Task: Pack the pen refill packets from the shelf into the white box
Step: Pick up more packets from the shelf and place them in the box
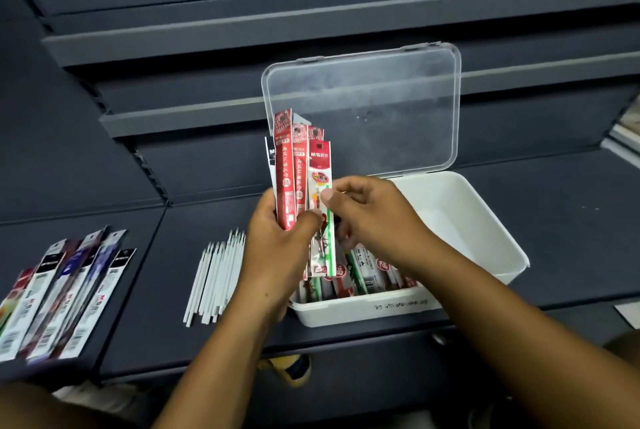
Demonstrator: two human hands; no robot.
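The left hand (277, 248) is curled tight around a bunch of red packets (286, 183), holding them upright over the left end of the white box (491, 221). The right hand (374, 217) pinches the front packet (320, 165) with thumb and fingers. The clear lid (363, 110) stands open. More packets (363, 276) lie inside the box. Other packets (62, 297) and white sticks (214, 276) lie on the dark shelf (571, 221).

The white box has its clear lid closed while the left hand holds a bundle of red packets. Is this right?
Not quite: the head view shows the clear lid open, standing up behind the white box. The left hand does hold a bundle of red packets.
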